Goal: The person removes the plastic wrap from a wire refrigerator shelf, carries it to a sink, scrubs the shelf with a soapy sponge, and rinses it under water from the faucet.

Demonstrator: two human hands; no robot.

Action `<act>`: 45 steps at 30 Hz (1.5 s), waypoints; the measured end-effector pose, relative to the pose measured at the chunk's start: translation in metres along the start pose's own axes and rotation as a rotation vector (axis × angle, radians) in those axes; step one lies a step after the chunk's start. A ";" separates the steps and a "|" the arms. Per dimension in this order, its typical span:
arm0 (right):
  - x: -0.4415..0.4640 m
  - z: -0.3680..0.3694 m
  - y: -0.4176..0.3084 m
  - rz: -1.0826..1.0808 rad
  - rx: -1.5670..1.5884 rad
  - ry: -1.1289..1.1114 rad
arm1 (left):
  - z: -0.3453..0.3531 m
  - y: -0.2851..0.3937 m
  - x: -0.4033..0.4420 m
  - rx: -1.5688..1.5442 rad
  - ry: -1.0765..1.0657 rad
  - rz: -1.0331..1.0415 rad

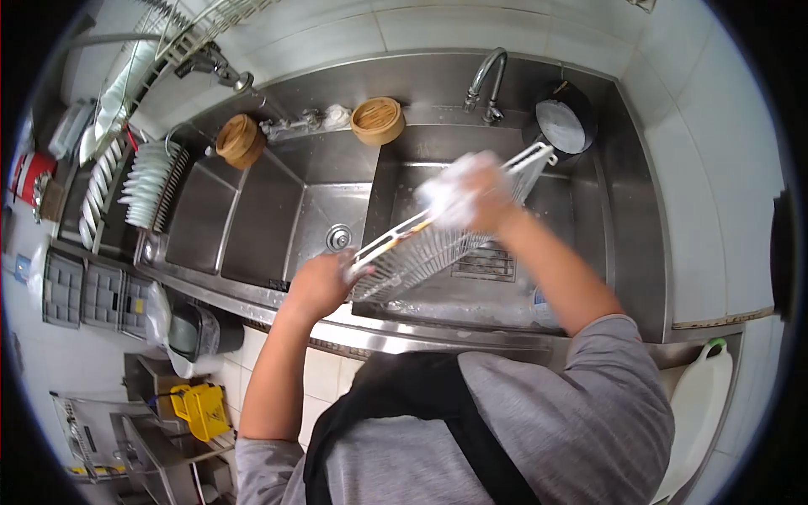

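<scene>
A white slatted rack [410, 265] is tilted over the right-hand sink basin [581, 244]. My left hand [323, 284] is closed around its near left end. On the rack's upper edge, my right hand [486, 200] presses a white cloth [448, 192], both smeared by motion. The cloth could be soapy, but the blur hides its texture. Behind the rack's far right end, a dark pan [581, 105] with a whitish round piece in it leans in the basin's back corner.
A curved faucet [488, 80] rises behind the basin. Two bamboo steamers [378, 120] sit on the back ledge. Plates [151, 185] stand in a rack at left. A drain [338, 236] shows in the middle basin. Grey crates [84, 290] and a yellow bucket [202, 411] are lower left.
</scene>
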State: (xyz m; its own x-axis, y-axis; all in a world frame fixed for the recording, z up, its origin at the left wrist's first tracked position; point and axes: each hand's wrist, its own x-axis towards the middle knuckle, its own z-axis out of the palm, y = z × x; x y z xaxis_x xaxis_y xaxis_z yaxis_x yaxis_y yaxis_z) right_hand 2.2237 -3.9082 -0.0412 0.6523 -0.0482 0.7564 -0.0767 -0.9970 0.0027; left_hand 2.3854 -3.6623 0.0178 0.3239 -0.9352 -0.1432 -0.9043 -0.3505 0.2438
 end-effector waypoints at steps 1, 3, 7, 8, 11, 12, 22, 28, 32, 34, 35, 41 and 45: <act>-0.005 -0.020 0.039 -0.020 -0.131 0.121 | -0.001 -0.010 0.000 -0.034 0.001 0.008; -0.028 -0.048 0.103 0.233 -0.129 0.080 | -0.011 -0.019 0.002 -0.049 -0.023 0.012; -0.078 -0.002 0.135 0.595 0.168 0.445 | -0.006 -0.020 0.025 0.069 0.033 0.133; -0.084 0.021 0.135 0.913 0.513 0.638 | -0.001 -0.020 0.032 0.168 0.199 0.257; -0.106 0.056 0.114 1.036 0.505 0.707 | 0.002 0.021 0.066 0.043 0.018 0.208; -0.122 0.075 0.109 0.972 0.222 0.595 | 0.006 0.029 0.076 -0.006 0.064 0.254; -0.091 0.140 -0.026 0.961 0.043 0.471 | 0.003 0.025 0.122 -0.494 -0.120 0.018; -0.125 0.160 -0.016 1.053 0.291 0.439 | 0.002 0.028 0.120 -0.422 -0.129 -0.032; -0.105 0.133 -0.004 1.193 0.180 0.459 | 0.007 0.020 0.123 -0.480 -0.067 0.071; -0.075 0.096 -0.028 1.517 0.622 0.154 | 0.001 0.025 0.124 -0.471 -0.095 -0.006; -0.096 0.131 -0.039 1.368 0.579 0.156 | 0.001 0.023 0.125 -0.483 -0.103 -0.012; -0.126 0.145 -0.092 1.104 0.614 0.016 | 0.007 0.018 0.124 -0.450 -0.110 0.039; -0.136 0.116 -0.007 1.315 0.450 0.475 | 0.011 0.020 0.123 -0.418 -0.120 0.116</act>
State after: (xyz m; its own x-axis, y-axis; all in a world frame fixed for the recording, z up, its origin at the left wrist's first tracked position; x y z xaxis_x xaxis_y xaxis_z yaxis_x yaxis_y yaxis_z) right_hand 2.2227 -3.9017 -0.2199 -0.0107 -0.9812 0.1928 -0.1120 -0.1904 -0.9753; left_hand 2.4046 -3.7840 -0.0060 0.1705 -0.9656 -0.1961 -0.7346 -0.2572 0.6278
